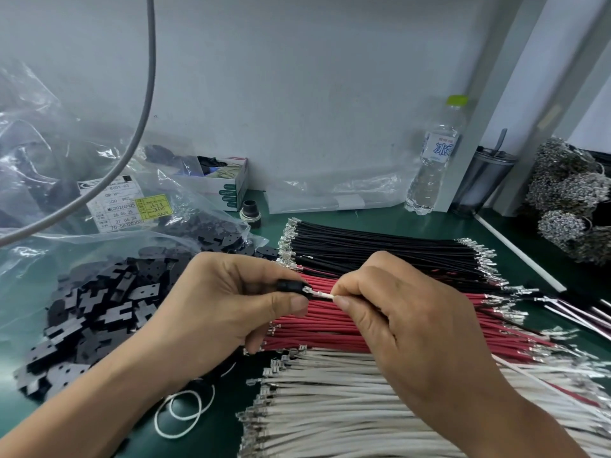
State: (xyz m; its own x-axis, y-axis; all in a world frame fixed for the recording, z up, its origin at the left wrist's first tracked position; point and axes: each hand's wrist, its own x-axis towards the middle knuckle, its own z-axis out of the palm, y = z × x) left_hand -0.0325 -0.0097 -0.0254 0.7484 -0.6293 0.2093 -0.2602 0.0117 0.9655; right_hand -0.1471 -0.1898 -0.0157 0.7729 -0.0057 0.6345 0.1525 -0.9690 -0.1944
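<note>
Over a green bench [380, 223] against a grey wall [297, 94], left hand [224, 302] pinches a black housing [289, 285], right hand [406, 312] a white wire [325, 295].

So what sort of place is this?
Probably a wire-harness assembly bench: rows of black, red and white crimped wires, a labelled clear plastic bag of flat black parts, and a left hand and right hand holding a thin white wire to a small black connector.

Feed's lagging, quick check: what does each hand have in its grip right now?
Left hand: closed, pinching a small black housing.
Right hand: closed, pinching a white wire, with its metal end at the housing.
</note>
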